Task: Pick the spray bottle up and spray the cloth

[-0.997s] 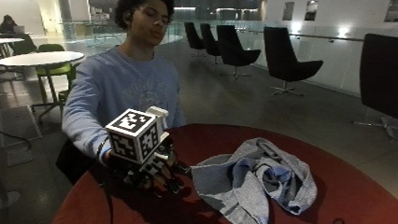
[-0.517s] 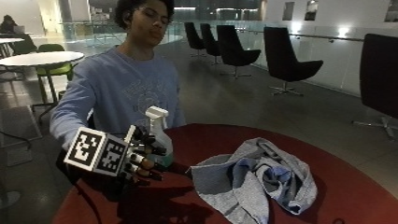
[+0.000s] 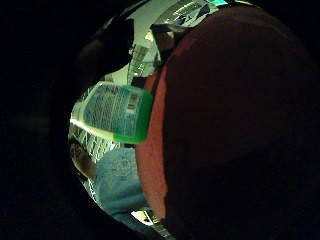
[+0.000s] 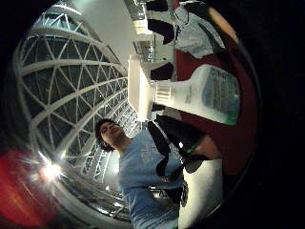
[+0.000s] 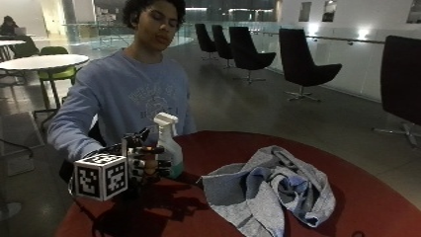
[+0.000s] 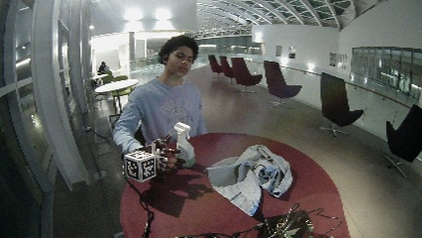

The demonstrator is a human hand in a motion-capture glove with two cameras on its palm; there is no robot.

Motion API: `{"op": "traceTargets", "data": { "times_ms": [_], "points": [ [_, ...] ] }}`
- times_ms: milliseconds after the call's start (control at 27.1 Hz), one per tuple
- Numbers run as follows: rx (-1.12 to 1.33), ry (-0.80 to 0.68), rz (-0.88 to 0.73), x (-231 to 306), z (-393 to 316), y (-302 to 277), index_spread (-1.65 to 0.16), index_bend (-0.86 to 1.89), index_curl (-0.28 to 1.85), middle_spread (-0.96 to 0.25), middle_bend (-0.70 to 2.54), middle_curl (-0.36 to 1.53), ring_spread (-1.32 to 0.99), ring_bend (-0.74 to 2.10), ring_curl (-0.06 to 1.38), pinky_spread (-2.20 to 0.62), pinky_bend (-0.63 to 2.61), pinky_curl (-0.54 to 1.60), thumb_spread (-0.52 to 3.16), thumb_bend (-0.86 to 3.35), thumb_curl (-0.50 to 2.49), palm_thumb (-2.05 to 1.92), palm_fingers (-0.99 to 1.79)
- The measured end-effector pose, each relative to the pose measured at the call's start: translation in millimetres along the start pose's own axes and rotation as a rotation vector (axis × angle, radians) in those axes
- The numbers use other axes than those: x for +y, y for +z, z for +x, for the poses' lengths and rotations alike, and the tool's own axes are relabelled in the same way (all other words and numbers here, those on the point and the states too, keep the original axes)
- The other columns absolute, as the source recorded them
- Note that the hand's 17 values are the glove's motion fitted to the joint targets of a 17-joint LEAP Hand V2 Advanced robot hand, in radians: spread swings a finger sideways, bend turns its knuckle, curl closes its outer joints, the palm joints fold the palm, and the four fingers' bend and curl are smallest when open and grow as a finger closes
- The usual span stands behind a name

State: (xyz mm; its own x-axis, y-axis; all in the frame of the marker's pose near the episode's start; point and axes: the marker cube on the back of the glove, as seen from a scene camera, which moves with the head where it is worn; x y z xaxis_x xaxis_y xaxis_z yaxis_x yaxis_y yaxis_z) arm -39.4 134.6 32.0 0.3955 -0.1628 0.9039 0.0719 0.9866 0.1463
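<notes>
One gloved right hand [image 5: 141, 160] had its grip curled round the bottle [image 5: 168, 145], which stood upright at the near-left part of the red tabletop [image 5: 368, 197]. Its white spray head topped it; the cloth [image 5: 276, 190] lay crumpled nearby, apart.
</notes>
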Motion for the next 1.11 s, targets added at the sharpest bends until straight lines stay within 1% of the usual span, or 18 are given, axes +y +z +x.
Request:
{"op": "traceTargets", "data": {
  "times_ms": [332, 664, 849, 923, 997, 1107],
  "points": [
    [-0.004, -0.026, 0.003, 6.2, 3.8, 35.0, -0.42, 0.12, 0.22, -0.03, 0.26, 0.36, -0.01, 0.31, 0.29, 0.19, 0.40, 0.35, 1.03, -0.03, 0.30, 0.61, 0.46],
    [0.048, -0.042, 0.009, -11.3, 0.9, 58.2, -0.42, 0.13, 0.22, -0.02, 0.26, 0.37, -0.01, 0.29, 0.29, 0.19, 0.39, 0.35, 1.01, -0.02, 0.30, 0.61, 0.45],
    [0.096, -0.062, 0.061, -19.7, 2.4, 66.5, -0.41, 0.12, 0.22, -0.02, 0.25, 0.37, 0.00, 0.31, 0.30, 0.20, 0.38, 0.35, 0.99, -0.03, 0.31, 0.61, 0.46],
    [0.106, -0.071, 0.088, -24.0, 2.0, 68.2, -0.41, 0.13, 0.22, -0.02, 0.26, 0.37, 0.00, 0.33, 0.30, 0.20, 0.35, 0.34, 0.99, -0.02, 0.31, 0.62, 0.50],
    [0.111, -0.083, 0.113, -28.4, 0.5, 68.8, -0.40, 0.11, 0.22, -0.02, 0.30, 0.38, -0.01, 0.41, 0.32, 0.20, 0.30, 0.32, 1.00, -0.03, 0.31, 0.61, 0.59],
    [0.110, -0.100, 0.137, -35.3, -2.8, 69.0, -0.37, 0.13, 0.22, -0.05, 0.36, 0.40, -0.04, 0.56, 0.35, 0.19, 0.20, 0.29, 1.03, -0.02, 0.31, 0.62, 0.84]
  ]
}}
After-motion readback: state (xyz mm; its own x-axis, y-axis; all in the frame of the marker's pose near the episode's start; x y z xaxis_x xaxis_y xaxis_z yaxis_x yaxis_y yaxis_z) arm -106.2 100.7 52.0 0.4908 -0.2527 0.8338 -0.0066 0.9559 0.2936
